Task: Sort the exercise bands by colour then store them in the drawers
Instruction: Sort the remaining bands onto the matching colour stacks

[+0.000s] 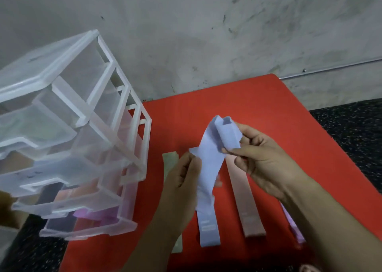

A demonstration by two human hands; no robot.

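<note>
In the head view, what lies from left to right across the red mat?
Translucent plastic drawer unit, pale green flat band, light blue elastic band held up, dusty pink flat band, partly hidden purple band.

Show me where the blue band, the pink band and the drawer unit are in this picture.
blue band (209, 168), head view, on its twisted middle part.
pink band (244, 201), head view, on its flat middle part.
drawer unit (47, 64), head view, on its top panel.

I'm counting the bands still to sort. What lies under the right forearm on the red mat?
A purple band pokes out beside the right forearm, lying on the red mat. The forearm covers part of it, so its full length is hidden.
</note>
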